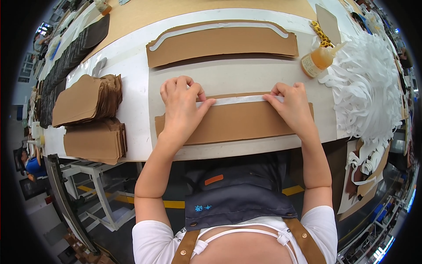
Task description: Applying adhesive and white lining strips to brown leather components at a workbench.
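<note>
A brown, leather-like panel (246,121) lies lengthwise in front of me, on what looks like a thin stack of similar panels. Along its far edge runs a narrow white strip (239,100). My left hand (181,103) pinches the strip toward its left part between thumb and fingertips. On the right part, my right hand (290,100) does the same, thumb and fingers pressed together. Between the two hands the strip looks straight; its ends are hidden under my fingers. Farther back lies another stack of brown panels (224,43), its top one with a white strip curving along the far edge.
At the right stand a squeeze bottle (315,62) of amber liquid and a big heap of white strips (365,83). Brown cut pieces (81,101) are stacked at the left, with more brown panels (94,141) nearer me. Beyond them lies a row of dark pieces (72,61).
</note>
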